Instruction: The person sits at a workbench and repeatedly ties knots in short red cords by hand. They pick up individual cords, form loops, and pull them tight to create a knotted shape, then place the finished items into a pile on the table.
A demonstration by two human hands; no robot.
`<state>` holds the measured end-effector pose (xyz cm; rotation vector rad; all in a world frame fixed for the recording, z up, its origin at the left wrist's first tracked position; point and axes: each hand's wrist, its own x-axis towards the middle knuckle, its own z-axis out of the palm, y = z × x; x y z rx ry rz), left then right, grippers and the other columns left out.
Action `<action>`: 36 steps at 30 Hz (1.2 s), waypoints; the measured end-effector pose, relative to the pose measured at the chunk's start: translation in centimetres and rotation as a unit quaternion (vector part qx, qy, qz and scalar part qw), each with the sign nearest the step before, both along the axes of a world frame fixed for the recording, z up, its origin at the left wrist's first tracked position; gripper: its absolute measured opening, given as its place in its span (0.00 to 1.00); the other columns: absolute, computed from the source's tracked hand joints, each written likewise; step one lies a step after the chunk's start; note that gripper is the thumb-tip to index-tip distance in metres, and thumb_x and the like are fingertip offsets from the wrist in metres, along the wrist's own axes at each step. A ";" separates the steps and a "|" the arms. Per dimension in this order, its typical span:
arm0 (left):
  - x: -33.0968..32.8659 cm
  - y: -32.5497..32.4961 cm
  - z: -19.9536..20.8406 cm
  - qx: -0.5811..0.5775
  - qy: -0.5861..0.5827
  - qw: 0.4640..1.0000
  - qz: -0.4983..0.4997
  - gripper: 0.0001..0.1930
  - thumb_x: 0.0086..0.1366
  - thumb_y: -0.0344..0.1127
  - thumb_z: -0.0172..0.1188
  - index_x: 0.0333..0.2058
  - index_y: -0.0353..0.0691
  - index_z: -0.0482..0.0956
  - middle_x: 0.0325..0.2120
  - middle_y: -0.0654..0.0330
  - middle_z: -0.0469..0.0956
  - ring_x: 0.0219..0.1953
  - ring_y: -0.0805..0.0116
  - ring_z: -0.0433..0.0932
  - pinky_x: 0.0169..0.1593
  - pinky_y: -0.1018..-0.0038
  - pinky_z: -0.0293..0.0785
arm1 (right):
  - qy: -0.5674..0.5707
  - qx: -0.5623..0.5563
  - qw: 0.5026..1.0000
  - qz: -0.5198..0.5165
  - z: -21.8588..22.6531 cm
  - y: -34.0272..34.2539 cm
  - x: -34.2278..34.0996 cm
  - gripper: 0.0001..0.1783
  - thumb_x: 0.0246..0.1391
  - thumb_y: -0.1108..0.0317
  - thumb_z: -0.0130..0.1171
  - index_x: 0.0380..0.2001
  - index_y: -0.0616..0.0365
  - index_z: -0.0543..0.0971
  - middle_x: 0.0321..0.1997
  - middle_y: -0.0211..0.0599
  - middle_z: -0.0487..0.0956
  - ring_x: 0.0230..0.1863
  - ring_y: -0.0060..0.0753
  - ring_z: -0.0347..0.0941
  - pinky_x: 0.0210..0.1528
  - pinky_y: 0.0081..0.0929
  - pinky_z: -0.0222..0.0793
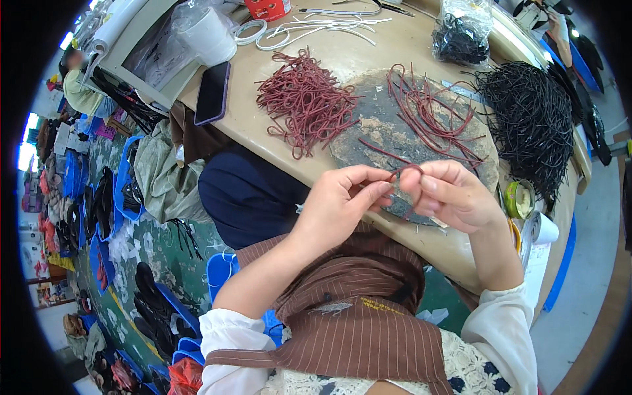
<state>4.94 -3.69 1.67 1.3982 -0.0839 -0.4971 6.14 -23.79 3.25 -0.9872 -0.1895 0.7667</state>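
Observation:
Just over the near edge of a round, worn grey slab [368, 122], my two hands meet with fingertips pinched. A thin dark red cord [385, 152] runs between them, bent into a curve at the fingers. My left hand [345, 197] grips it between thumb and index finger. My right hand [457, 197] pinches the curved part; the fingers partly hide the cord's ends. Several straight dark red cords [431, 115] lie loose on the slab beyond my hands. To the slab's left is a heap of looped dark red cords [304, 95].
A large bundle of black cords [526, 118] hangs over the table's right side, above a round green tin [519, 199]. A phone [212, 94], a white roll [209, 39] and white strips [322, 29] lie at the left and back. Blue crates [128, 178] stand on the floor.

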 end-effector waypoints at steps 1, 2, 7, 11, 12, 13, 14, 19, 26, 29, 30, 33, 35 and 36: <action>-0.1 0.0 -0.2 -0.052 0.057 0.997 -0.002 0.10 0.60 0.31 0.53 0.38 0.32 0.74 0.31 0.58 0.77 0.33 0.73 0.76 0.37 0.79 0.73 | -0.022 -0.027 0.999 -0.033 -0.1 0.4 0.1 0.12 0.55 0.67 0.50 0.38 0.64 0.74 0.30 0.25 0.73 0.25 0.11 0.63 0.29 0.11 0.61; -0.1 -0.1 -0.3 -0.105 0.113 0.988 -0.005 0.11 0.60 0.31 0.53 0.39 0.32 0.73 0.31 0.58 0.77 0.33 0.73 0.76 0.38 0.79 0.73 | -0.045 -0.056 0.995 -0.067 0.0 0.9 0.3 0.12 0.55 0.67 0.50 0.38 0.64 0.74 0.29 0.25 0.73 0.25 0.12 0.63 0.29 0.11 0.61; -0.5 0.0 -1.1 -0.099 0.087 0.991 0.004 0.10 0.61 0.31 0.52 0.39 0.31 0.73 0.31 0.58 0.77 0.34 0.72 0.76 0.39 0.79 0.73 | -0.118 -0.169 0.973 -0.101 0.8 1.3 0.7 0.09 0.51 0.72 0.53 0.36 0.64 0.75 0.26 0.27 0.74 0.25 0.14 0.68 0.29 0.13 0.65; -0.1 0.6 -1.5 0.005 -0.089 0.994 0.060 0.10 0.61 0.29 0.51 0.38 0.30 0.73 0.31 0.58 0.77 0.34 0.74 0.76 0.38 0.80 0.73 | -0.110 -0.217 0.969 -0.040 1.6 1.3 0.5 0.07 0.49 0.72 0.55 0.32 0.63 0.75 0.25 0.28 0.75 0.23 0.15 0.70 0.26 0.14 0.67; -0.1 0.5 -1.2 0.029 -0.111 0.991 0.071 0.10 0.61 0.29 0.51 0.38 0.30 0.73 0.30 0.58 0.76 0.33 0.75 0.75 0.38 0.81 0.72 | -0.097 -0.223 0.970 -0.012 1.9 1.4 0.5 0.06 0.49 0.72 0.56 0.31 0.63 0.75 0.25 0.29 0.75 0.23 0.15 0.70 0.26 0.14 0.67; -0.1 0.5 -1.1 0.053 -0.133 0.986 0.082 0.10 0.61 0.29 0.50 0.38 0.30 0.73 0.30 0.59 0.76 0.33 0.77 0.75 0.37 0.82 0.72 | -0.083 -0.228 0.970 0.016 2.1 1.6 0.5 0.06 0.49 0.72 0.56 0.30 0.63 0.75 0.25 0.29 0.75 0.23 0.15 0.70 0.25 0.14 0.67; -0.3 0.2 -1.2 -0.020 -0.068 0.995 0.068 0.10 0.61 0.29 0.50 0.38 0.29 0.73 0.31 0.58 0.76 0.34 0.75 0.75 0.38 0.80 0.72 | -0.140 -0.251 0.957 -0.027 1.8 1.8 0.5 0.06 0.48 0.72 0.56 0.30 0.63 0.76 0.25 0.29 0.75 0.23 0.15 0.70 0.25 0.14 0.66; -0.7 0.1 -0.9 -0.217 0.175 0.960 0.005 0.10 0.62 0.30 0.49 0.38 0.30 0.73 0.34 0.55 0.76 0.35 0.70 0.76 0.41 0.75 0.74 | -0.293 -0.296 0.895 -0.159 -0.4 2.6 0.6 0.06 0.45 0.73 0.59 0.29 0.62 0.80 0.28 0.29 0.74 0.28 0.13 0.68 0.29 0.12 0.62; -0.8 0.1 -0.8 -0.220 0.152 0.964 0.013 0.10 0.61 0.30 0.51 0.39 0.30 0.72 0.33 0.55 0.76 0.34 0.70 0.77 0.39 0.75 0.75 | -0.227 -0.164 0.941 -0.191 -2.0 3.2 -0.1 0.10 0.46 0.73 0.58 0.34 0.63 0.78 0.36 0.37 0.73 0.40 0.21 0.68 0.41 0.19 0.64; -0.8 0.0 -1.1 -0.235 0.132 0.961 0.063 0.08 0.61 0.29 0.51 0.38 0.32 0.71 0.32 0.56 0.76 0.34 0.70 0.76 0.39 0.75 0.75 | -0.137 -0.111 0.959 -0.224 -1.4 4.5 -1.3 0.20 0.48 0.73 0.56 0.46 0.63 0.69 0.39 0.39 0.72 0.43 0.25 0.68 0.44 0.21 0.65; -0.7 -0.1 -1.0 -0.239 0.124 0.958 0.100 0.08 0.61 0.29 0.51 0.38 0.33 0.71 0.32 0.56 0.76 0.34 0.70 0.76 0.38 0.76 0.74 | -0.091 -0.087 0.962 -0.241 -1.2 5.3 -2.0 0.24 0.49 0.73 0.55 0.51 0.63 0.66 0.39 0.39 0.72 0.44 0.26 0.68 0.44 0.22 0.65; -0.4 -0.5 -1.6 -0.274 0.102 0.942 0.164 0.06 0.61 0.28 0.51 0.36 0.35 0.69 0.32 0.57 0.75 0.36 0.69 0.76 0.40 0.75 0.74 | -0.036 -0.062 0.974 -0.213 -3.3 7.3 -4.5 0.27 0.52 0.73 0.52 0.55 0.63 0.59 0.41 0.40 0.71 0.37 0.23 0.69 0.40 0.18 0.67; -0.5 -0.5 -1.2 -0.279 0.130 0.929 0.203 0.05 0.61 0.29 0.51 0.36 0.35 0.69 0.32 0.57 0.75 0.37 0.68 0.75 0.41 0.74 0.74 | 0.020 -0.078 0.982 -0.172 -3.0 7.3 -5.2 0.24 0.53 0.73 0.51 0.54 0.63 0.60 0.39 0.39 0.72 0.30 0.19 0.70 0.33 0.15 0.67; -0.4 -0.2 -1.6 -0.283 0.110 0.930 0.209 0.06 0.61 0.29 0.51 0.37 0.36 0.70 0.32 0.57 0.75 0.37 0.68 0.75 0.41 0.74 0.73 | 0.053 -0.093 0.984 -0.145 -2.7 7.1 -5.4 0.22 0.53 0.73 0.50 0.52 0.63 0.63 0.37 0.38 0.73 0.26 0.17 0.69 0.29 0.12 0.67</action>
